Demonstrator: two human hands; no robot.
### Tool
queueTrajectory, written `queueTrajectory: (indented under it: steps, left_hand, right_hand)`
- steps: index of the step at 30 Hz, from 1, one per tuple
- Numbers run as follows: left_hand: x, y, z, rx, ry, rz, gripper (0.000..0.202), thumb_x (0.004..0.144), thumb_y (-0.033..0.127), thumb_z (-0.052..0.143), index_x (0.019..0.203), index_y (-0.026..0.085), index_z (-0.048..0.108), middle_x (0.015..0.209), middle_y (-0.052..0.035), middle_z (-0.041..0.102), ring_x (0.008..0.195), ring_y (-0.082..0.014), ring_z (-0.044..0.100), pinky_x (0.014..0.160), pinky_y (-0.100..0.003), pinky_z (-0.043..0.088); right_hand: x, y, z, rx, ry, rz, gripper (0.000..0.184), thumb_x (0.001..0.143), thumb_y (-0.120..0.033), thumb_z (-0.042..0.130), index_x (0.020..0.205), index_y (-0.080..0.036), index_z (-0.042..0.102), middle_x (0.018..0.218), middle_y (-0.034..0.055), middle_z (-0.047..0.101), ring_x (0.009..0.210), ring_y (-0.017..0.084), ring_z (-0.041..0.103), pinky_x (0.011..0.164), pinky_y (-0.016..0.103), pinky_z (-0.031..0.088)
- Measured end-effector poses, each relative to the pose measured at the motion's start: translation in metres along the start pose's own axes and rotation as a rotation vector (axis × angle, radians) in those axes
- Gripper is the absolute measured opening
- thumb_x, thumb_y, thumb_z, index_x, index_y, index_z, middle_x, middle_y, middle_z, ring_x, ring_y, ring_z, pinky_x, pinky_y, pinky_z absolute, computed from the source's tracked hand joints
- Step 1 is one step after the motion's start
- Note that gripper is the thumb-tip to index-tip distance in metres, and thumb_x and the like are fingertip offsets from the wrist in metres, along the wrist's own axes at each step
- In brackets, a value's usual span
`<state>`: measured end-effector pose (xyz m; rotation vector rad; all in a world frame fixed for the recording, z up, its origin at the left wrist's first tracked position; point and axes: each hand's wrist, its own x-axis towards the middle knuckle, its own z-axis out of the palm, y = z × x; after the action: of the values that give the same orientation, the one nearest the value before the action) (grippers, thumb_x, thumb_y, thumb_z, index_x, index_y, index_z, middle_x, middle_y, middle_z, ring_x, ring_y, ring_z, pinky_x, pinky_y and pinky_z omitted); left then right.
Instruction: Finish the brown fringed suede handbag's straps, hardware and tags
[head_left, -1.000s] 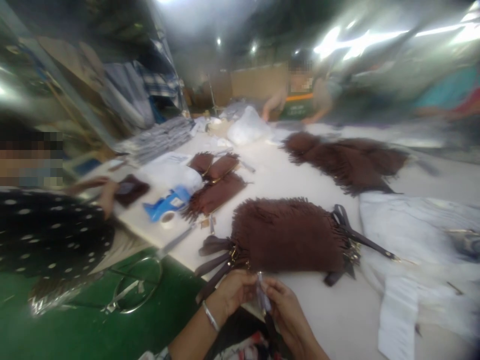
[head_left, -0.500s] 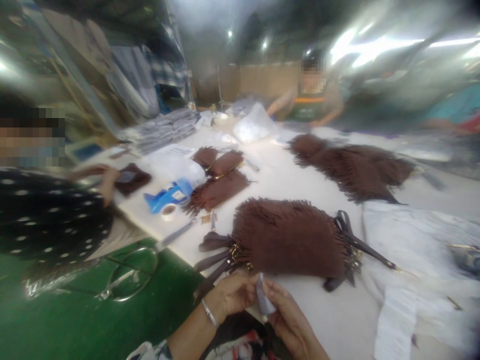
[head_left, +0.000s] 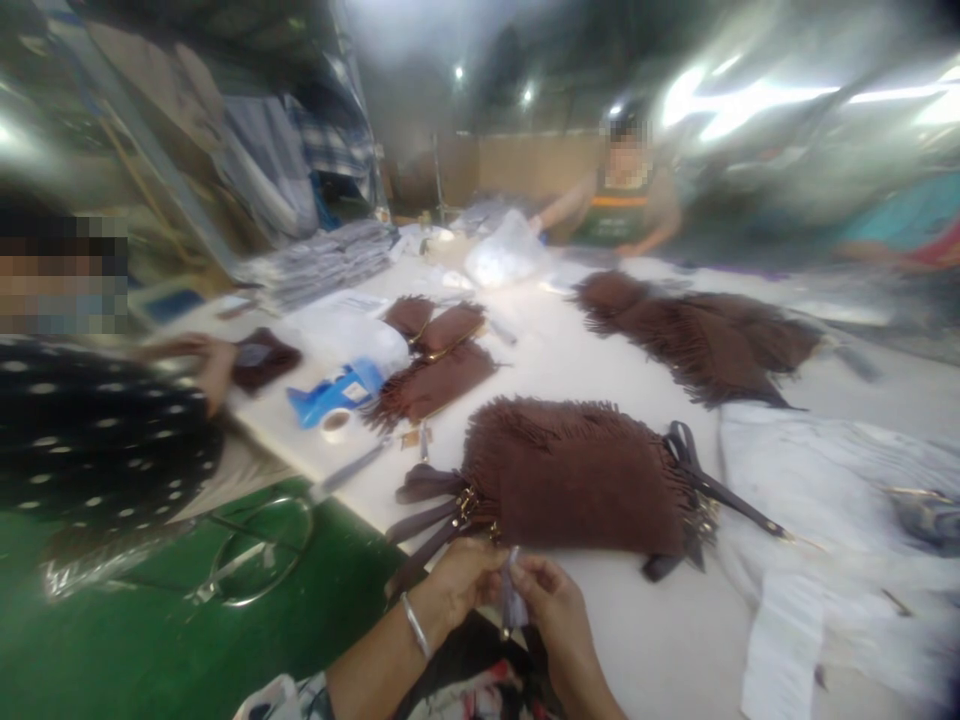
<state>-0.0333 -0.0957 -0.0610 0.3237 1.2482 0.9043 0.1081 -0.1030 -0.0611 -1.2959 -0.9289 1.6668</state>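
My left hand (head_left: 466,582) and my right hand (head_left: 556,608) meet at the near edge of the table. Between them, pinched by the fingers of both, is a small grey wrapper (head_left: 514,606), narrow at the top and wider below. A bit of gold-coloured metal shows at its lower end, and a dark strap seems to hang beneath, partly hidden. Just beyond my fingers lies a pile of brown fringed bags (head_left: 585,490). Dark wrist straps (head_left: 427,487) with gold clasps stick out on the pile's left, and more straps (head_left: 735,500) on its right.
More brown fringed bags (head_left: 450,375) lie mid-left and others (head_left: 720,335) far right. A blue packet (head_left: 337,390) and a tape roll (head_left: 335,425) are near the left edge. White sheeting (head_left: 832,480) covers the right. One co-worker (head_left: 97,430) is left, another (head_left: 619,210) across.
Both hands have shifted slightly left. The grey wrapper has turned from a slant to nearly upright, and the right fingers have moved higher, pinching near its top.
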Motion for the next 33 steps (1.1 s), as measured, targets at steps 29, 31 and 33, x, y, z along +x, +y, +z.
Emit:
queueTrajectory:
  steps: [29, 31, 33]
  left_hand:
    - [-0.021, 0.003, 0.017, 0.332, 0.062, 0.304, 0.039, 0.066, 0.050, 0.073, 0.070, 0.013, 0.062, 0.042, 0.0052, 0.047, 0.037, -0.0073, 0.037, 0.042, -0.022, 0.024]
    - [-0.022, 0.003, 0.015, 0.351, 0.050, 0.317, 0.041, 0.067, 0.053, 0.072, 0.069, 0.013, 0.062, 0.040, 0.0055, 0.045, 0.036, -0.0070, 0.035, 0.041, -0.022, 0.021]
    - [-0.022, 0.001, 0.011, 0.353, 0.049, 0.332, 0.045, 0.070, 0.058, 0.068, 0.068, 0.014, 0.060, 0.040, 0.0056, 0.043, 0.035, -0.0071, 0.035, 0.041, -0.022, 0.020]
  right_hand:
    - [-0.047, 0.017, -0.005, -0.482, -0.082, -0.115, 0.027, 0.085, -0.049, 0.049, 0.088, -0.022, 0.054, 0.070, 0.0004, 0.066, 0.058, 0.017, 0.061, 0.049, 0.023, 0.043]
    - [-0.049, 0.020, -0.005, -0.545, -0.071, -0.175, 0.028, 0.088, -0.046, 0.045, 0.078, -0.022, 0.054, 0.066, 0.0001, 0.064, 0.061, 0.017, 0.061, 0.054, 0.023, 0.043]
    - [-0.048, 0.023, -0.005, -0.598, -0.056, -0.209, 0.031, 0.090, -0.045, 0.042, 0.072, -0.022, 0.053, 0.065, 0.0004, 0.064, 0.062, 0.017, 0.060, 0.056, 0.023, 0.042]
